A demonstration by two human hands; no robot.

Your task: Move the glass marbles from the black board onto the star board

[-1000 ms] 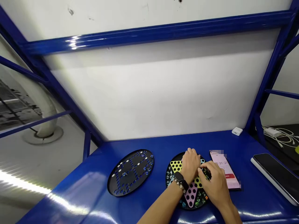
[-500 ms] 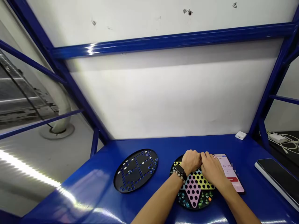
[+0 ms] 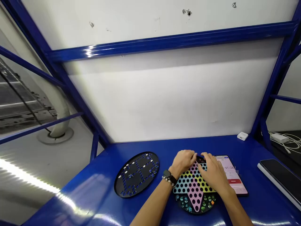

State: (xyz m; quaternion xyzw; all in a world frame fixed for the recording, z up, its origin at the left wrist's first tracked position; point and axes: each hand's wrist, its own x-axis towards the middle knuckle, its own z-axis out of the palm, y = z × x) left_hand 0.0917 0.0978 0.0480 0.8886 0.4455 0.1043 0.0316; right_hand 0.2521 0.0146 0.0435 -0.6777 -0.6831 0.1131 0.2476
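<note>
A round Chinese checkers board (image 3: 193, 191) with coloured star points and marbles along its near rim lies on the blue shelf. My left hand (image 3: 182, 161), with a watch and a bead bracelet on the wrist, rests curled at the board's far left edge. My right hand (image 3: 211, 173) lies over the board's far right part, fingers bent down onto it. Fingertips of both hands meet near the far rim. Whatever they pinch is too small to make out.
A second black round board (image 3: 137, 173) with blue holes and several white pegs lies to the left. A phone showing a timer (image 3: 231, 177) sits just right of my right hand. A dark tablet (image 3: 282, 177), a white charger (image 3: 242, 136) and cables (image 3: 287, 141) lie at right.
My left hand has slid left off the board's centre, uncovering more of the coloured star. My right hand stays at the far right rim. The view has shifted slightly.
</note>
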